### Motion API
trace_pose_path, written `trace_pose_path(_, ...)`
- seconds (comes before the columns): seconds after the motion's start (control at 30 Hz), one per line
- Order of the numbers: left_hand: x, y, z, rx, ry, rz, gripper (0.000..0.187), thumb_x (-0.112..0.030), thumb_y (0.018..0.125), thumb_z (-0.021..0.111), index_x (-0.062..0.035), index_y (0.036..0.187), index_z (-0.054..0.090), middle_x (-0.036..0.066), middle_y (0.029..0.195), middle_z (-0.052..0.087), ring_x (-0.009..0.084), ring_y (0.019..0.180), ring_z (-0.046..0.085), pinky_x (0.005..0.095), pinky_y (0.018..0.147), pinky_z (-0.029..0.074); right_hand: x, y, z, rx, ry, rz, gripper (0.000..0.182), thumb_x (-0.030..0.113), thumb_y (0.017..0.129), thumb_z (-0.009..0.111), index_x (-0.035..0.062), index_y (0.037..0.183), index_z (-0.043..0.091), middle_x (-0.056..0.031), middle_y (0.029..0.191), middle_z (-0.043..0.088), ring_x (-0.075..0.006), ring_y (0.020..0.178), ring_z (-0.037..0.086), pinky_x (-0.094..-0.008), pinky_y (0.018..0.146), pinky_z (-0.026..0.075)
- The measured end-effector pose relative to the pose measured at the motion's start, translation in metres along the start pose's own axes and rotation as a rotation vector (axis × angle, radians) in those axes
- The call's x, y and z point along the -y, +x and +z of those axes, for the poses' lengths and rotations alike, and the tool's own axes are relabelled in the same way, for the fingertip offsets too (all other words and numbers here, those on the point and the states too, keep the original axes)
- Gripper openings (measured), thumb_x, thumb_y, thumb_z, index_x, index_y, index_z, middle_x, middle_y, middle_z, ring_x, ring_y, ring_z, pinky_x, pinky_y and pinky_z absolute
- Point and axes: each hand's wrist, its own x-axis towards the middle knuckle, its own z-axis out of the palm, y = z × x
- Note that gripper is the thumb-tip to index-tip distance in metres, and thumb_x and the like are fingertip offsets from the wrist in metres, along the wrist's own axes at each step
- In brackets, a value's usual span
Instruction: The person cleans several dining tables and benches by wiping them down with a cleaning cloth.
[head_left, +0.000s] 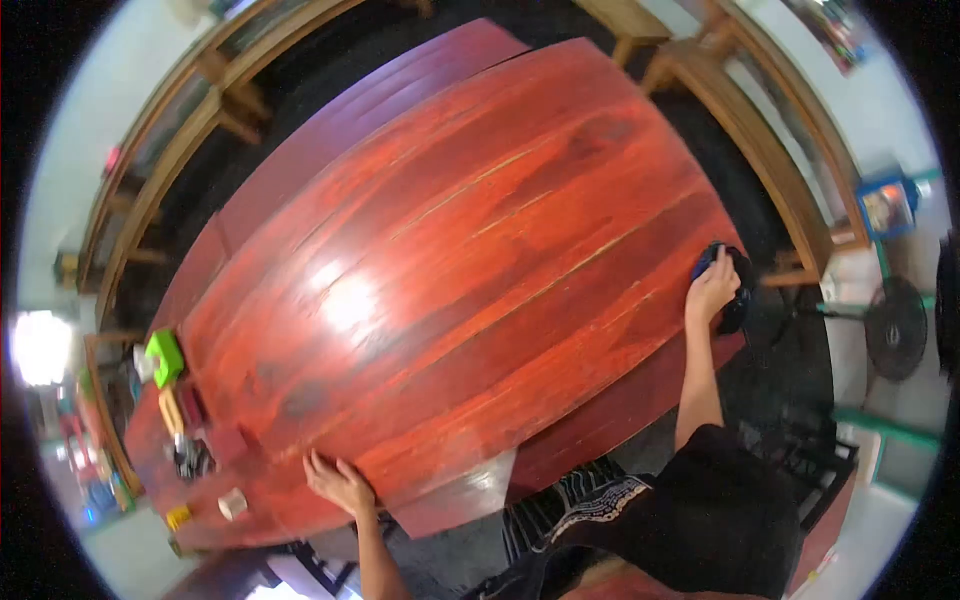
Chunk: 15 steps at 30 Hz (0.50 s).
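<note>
A large glossy red-orange wooden tabletop with dark streaks and thin yellowish seams fills the middle of the view. At its right edge, my right hand is closed on a dark cloth, which is bunched under the fingers and hangs past the corner. My left hand rests on the near left part of the wood with fingers spread, holding nothing. Darker red boards show beyond the far edge and along the near edge of the tabletop.
A green box, a brush, a crumpled dark item, a small white block and a yellow item lie at the left end. Wooden benches stand around; a black fan is at right.
</note>
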Motion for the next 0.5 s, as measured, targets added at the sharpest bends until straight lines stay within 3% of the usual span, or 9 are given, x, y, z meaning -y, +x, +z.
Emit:
trace_pose_path(0.13, -0.015, 0.007, -0.019, 0.006, -0.094, -0.049, 0.055, -0.024, 0.086, 0.054, -0.0010, 0.134, 0.042, 0.022, 0.141, 0.038, 0.0370, 0.131, 0.032, 0.0498, 0.109, 0.019, 0.186, -0.075, -0.053, 0.300, 0.603, -0.481, 0.036, 0.005, 0.089, 0.047, 0.0050, 0.123, 0.057, -0.0124, 0.118, 0.058, -0.0338, 0.104, 0.051, -0.0441, 0.089, 0.040)
trace_pose_path(0.23, 0.000, 0.005, -0.014, 0.003, -0.121, -0.083, 0.053, -0.028, 0.087, 0.054, -0.0048, 0.133, 0.041, 0.019, 0.142, 0.036, 0.0355, 0.134, 0.027, 0.0524, 0.112, 0.012, 0.318, -0.159, -0.117, 0.561, 0.806, -0.863, 0.038, 0.005, 0.085, 0.050, 0.0083, 0.122, 0.058, -0.0092, 0.121, 0.055, -0.0297, 0.107, 0.050, -0.0422, 0.089, 0.040)
trace_pose_path(0.3, 0.009, 0.000, -0.013, -0.054, -0.234, -0.123, 0.051, -0.029, 0.087, 0.054, -0.0045, 0.130, 0.043, 0.019, 0.139, 0.037, 0.0371, 0.133, 0.028, 0.0519, 0.113, 0.010, 0.367, -0.201, -0.149, 0.613, 1.034, -1.121, 0.033, 0.010, 0.086, 0.048, 0.0104, 0.116, 0.061, -0.0099, 0.117, 0.056, -0.0286, 0.103, 0.051, -0.0433, 0.086, 0.041)
trace_pose_path(0.33, 0.018, -0.003, -0.007, -0.120, -0.316, -0.148, 0.052, -0.027, 0.086, 0.056, -0.0034, 0.130, 0.041, 0.020, 0.140, 0.034, 0.0364, 0.132, 0.029, 0.0499, 0.111, 0.019, 0.385, -0.205, -0.158, 0.675, 0.992, -1.200, 0.031, 0.011, 0.086, 0.048, 0.0101, 0.114, 0.061, -0.0098, 0.114, 0.057, -0.0289, 0.102, 0.052, -0.0441, 0.085, 0.042)
trace_pose_path(0.4, 0.036, 0.020, -0.007, -0.445, -0.630, -0.298, 0.053, -0.025, 0.089, 0.057, -0.0026, 0.132, 0.036, 0.018, 0.136, 0.035, 0.0327, 0.127, 0.034, 0.0463, 0.104, 0.032, 0.429, -0.188, -0.152, 0.738, 0.883, -1.319, 0.027, 0.014, 0.087, 0.047, 0.0095, 0.109, 0.062, -0.0095, 0.110, 0.058, -0.0294, 0.100, 0.053, -0.0458, 0.082, 0.043)
trace_pose_path(0.5, 0.114, 0.082, -0.022, -0.591, -1.095, -0.648, 0.057, -0.028, 0.090, 0.057, -0.0030, 0.134, 0.031, 0.015, 0.129, 0.036, 0.0287, 0.117, 0.042, 0.0411, 0.088, 0.046, 0.456, -0.171, -0.095, 0.394, 0.758, -1.076, 0.025, 0.012, 0.087, 0.047, 0.0107, 0.106, 0.062, -0.0084, 0.104, 0.060, -0.0318, 0.095, 0.055, -0.0466, 0.077, 0.046)
